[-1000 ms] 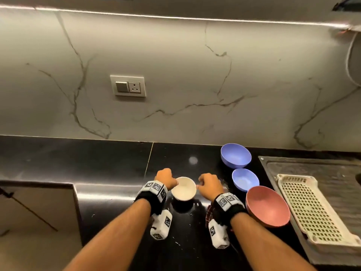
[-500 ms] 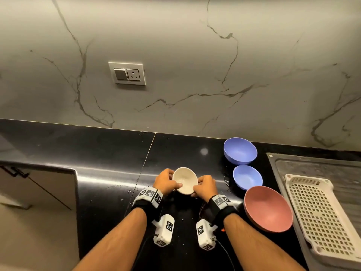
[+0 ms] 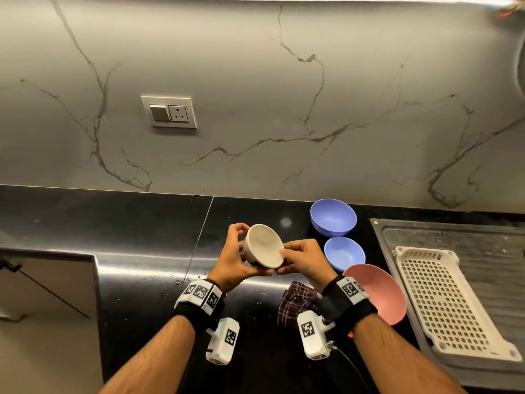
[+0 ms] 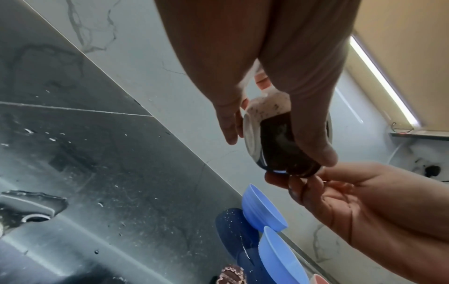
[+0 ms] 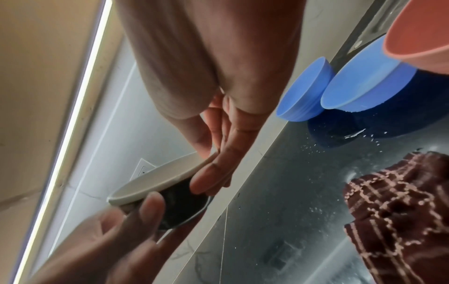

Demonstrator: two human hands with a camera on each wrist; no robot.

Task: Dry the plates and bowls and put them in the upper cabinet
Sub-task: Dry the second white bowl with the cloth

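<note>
A small white bowl (image 3: 264, 245) with a dark underside (image 4: 279, 140) is held above the black counter, tilted so its mouth faces up and right. My left hand (image 3: 235, 253) grips its left side and base. My right hand (image 3: 301, 258) pinches its right rim (image 5: 155, 179). Two blue bowls stand on the counter to the right, a larger one (image 3: 333, 216) at the back and a smaller one (image 3: 344, 253) in front. A pink bowl (image 3: 377, 292) sits nearest, partly behind my right wrist. A dark checked cloth (image 3: 297, 304) lies on the counter under my right wrist.
A white perforated plastic tray (image 3: 446, 302) rests on the steel drainboard (image 3: 454, 237) at the right. A wall socket (image 3: 169, 111) is on the marble backsplash. The counter (image 3: 127, 223) carries water drops. Its left front corner drops off to the floor.
Both hands have lifted the white bowl off the counter and tilted it. The checked cloth, hidden before, now shows under my right wrist.
</note>
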